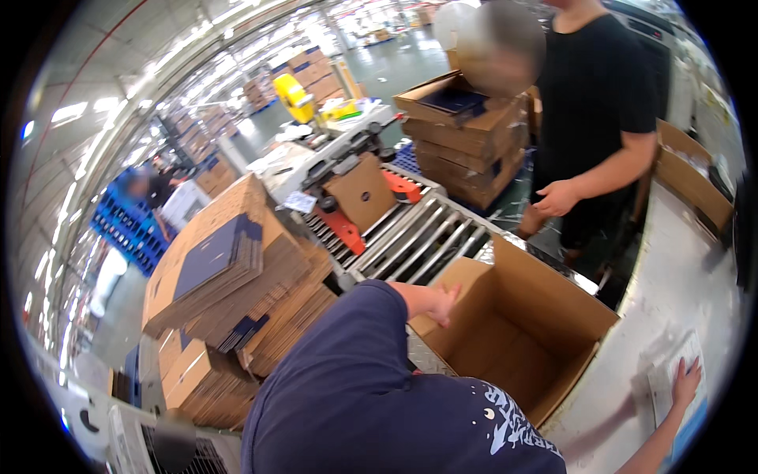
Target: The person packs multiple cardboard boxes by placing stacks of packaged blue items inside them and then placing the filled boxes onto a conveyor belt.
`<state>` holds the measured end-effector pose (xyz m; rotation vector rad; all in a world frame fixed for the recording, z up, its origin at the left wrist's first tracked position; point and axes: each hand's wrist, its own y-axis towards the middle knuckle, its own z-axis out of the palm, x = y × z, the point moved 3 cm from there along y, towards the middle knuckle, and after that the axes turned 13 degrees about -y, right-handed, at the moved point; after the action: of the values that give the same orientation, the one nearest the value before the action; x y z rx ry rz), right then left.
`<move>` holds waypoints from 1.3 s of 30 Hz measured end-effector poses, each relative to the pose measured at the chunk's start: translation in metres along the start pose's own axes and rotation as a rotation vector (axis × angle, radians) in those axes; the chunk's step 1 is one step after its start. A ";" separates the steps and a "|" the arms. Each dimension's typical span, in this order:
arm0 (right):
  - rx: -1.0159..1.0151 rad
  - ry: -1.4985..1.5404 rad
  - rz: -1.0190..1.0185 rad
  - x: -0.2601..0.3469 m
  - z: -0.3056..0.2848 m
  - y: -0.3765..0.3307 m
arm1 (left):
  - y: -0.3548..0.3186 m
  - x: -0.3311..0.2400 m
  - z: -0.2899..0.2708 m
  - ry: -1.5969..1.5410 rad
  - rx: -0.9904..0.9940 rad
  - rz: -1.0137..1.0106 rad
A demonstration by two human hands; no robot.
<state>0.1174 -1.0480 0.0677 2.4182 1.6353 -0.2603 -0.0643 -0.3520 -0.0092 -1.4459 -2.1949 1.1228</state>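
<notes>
A cardboard carton (513, 316) stands in front of me with its top open, and its inside shows bare brown board. My left hand (440, 306) is at the carton's left flap, fingers apart and resting against the board. Far to the right, my right hand (685, 385) lies with fingers spread on a flat white and blue pack (671, 387) on the grey worktable (608, 379). How thick that pack is, I cannot tell.
A roller conveyor (442, 229) runs beyond the carton, with a carton (362, 192) in a red-sided machine. Folded cartons (213, 268) are piled at left. A person in black (596, 118) stands across from me, by stacked boxes (466, 150). An open box (695, 182) sits on the table's far end.
</notes>
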 end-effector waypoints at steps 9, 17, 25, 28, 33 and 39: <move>0.003 -0.112 -0.198 0.030 0.017 0.008 | -0.030 -0.021 -0.011 -0.028 0.019 0.002; -0.033 0.056 -0.509 0.021 -0.003 -0.194 | 0.002 -0.043 -0.061 0.508 0.212 0.320; -0.229 0.581 -0.375 0.018 -0.029 -0.257 | -0.091 -0.340 -0.050 0.206 0.004 1.363; -0.082 1.119 0.282 -0.006 -0.018 -0.243 | -0.071 -0.398 0.007 -0.013 0.151 1.293; 0.013 1.576 0.441 -0.030 0.080 -0.226 | -0.069 -0.436 0.099 -0.260 0.531 1.268; 0.181 1.160 -0.279 -0.051 -0.054 -0.192 | -0.041 -0.409 0.073 -0.544 0.744 0.794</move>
<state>-0.0783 -1.0093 0.1191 2.5895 2.4102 1.2314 0.0529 -0.7495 0.0443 -1.7699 -1.0930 2.4823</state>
